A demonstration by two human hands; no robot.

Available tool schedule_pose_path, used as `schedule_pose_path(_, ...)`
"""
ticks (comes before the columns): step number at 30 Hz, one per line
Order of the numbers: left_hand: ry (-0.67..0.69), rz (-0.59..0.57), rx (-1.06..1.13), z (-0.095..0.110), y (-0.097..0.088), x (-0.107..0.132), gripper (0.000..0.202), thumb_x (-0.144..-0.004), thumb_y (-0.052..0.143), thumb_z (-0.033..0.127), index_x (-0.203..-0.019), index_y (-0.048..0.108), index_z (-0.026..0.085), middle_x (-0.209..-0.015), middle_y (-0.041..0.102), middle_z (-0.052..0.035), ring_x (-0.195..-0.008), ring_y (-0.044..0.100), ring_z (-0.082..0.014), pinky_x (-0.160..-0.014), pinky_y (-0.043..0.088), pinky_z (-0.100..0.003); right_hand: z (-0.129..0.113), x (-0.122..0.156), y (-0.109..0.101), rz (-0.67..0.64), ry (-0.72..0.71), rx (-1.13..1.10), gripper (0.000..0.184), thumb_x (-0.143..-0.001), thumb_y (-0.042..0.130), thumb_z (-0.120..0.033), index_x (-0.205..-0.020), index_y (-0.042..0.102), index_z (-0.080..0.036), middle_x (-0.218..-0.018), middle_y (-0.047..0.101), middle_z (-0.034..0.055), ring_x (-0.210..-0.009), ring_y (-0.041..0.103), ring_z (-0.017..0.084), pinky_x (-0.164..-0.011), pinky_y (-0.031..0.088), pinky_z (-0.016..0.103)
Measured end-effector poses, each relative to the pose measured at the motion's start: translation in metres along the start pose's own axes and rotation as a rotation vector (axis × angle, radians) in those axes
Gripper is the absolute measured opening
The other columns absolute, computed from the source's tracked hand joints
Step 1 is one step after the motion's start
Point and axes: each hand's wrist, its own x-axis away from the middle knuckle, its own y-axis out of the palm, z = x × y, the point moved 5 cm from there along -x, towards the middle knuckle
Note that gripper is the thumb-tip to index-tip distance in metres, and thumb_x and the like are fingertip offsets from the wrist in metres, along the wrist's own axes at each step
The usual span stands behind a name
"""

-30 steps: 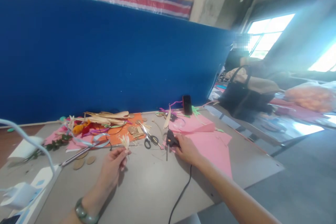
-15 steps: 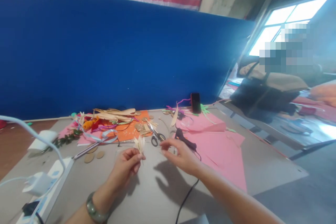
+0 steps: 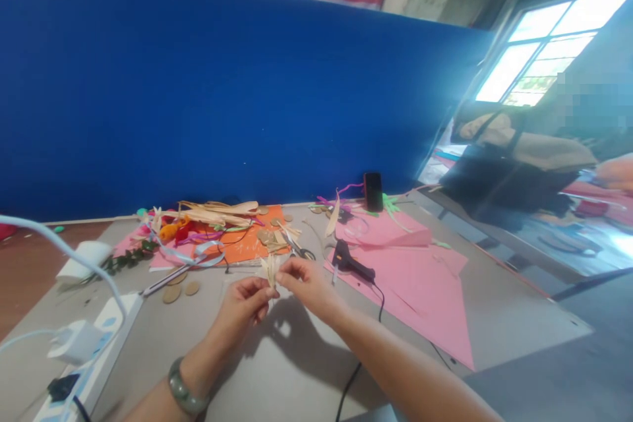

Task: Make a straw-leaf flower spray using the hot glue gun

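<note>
A small pale flower made of dry, husk-like strips (image 3: 268, 269) stands upright in my left hand (image 3: 247, 300), pinched at its base between thumb and fingers. My right hand (image 3: 309, 283) has its thumb and fingertips closed on the flower's right side, at the strips. Just behind my hands lie scissors (image 3: 302, 252), partly covered by loose husk pieces. To the right of my right hand is a black glue gun (image 3: 352, 262), its cord running toward the table's front edge.
Dry husk strips (image 3: 217, 212) are heaped on orange paper (image 3: 242, 245) at the back. Round tan discs (image 3: 171, 293) and a white power strip (image 3: 111, 336) lie left. Pink sheets (image 3: 415, 290) and an upright phone (image 3: 373, 192) are right. A person sits beyond, far right.
My right hand has moved left from beside the scissors and closed on the flower. My left hand still holds the flower's base. The view has shifted slightly.
</note>
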Motion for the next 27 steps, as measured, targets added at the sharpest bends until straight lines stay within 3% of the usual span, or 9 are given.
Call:
schedule_pose_path(11,0.067,0.096,0.007,0.001,-0.001,0.003,0.027,-0.063,0.083,0.036,-0.065,0.064,0.016,-0.041,0.055,0.0052,-0.034,0.045,-0.0072,-0.036,0.034,-0.018,-0.003,0.008,-0.001,0.047,-0.035,0.070,0.018,-0.076,0.060,-0.019,-0.060,0.055,-0.017,-0.057,0.053,-0.0043,-0.057,0.044,0.010,-0.056,0.034,0.022)
schedule_pose_path(21,0.181,0.125,-0.029,0.012,0.000,0.010,0.027,-0.064,0.082,0.036,-0.071,0.065,0.016,-0.050,0.066,0.0011,-0.044,0.059,-0.0116,-0.045,0.049,-0.021,0.003,0.012,0.005,0.097,0.026,-0.049,0.020,-0.076,0.058,-0.022,-0.057,0.050,-0.018,-0.056,0.050,-0.0043,-0.057,0.044,0.010,-0.056,0.036,0.023)
schedule_pose_path(27,0.210,0.148,-0.035,0.016,0.002,0.012,0.026,-0.064,0.082,0.032,-0.068,0.063,0.015,-0.051,0.066,0.0010,-0.044,0.060,-0.0113,-0.045,0.049,-0.020,0.002,0.014,0.005,0.097,0.040,-0.087,0.022,-0.075,0.058,-0.020,-0.056,0.049,-0.018,-0.056,0.049,-0.0042,-0.056,0.043,0.010,-0.055,0.036,0.023)
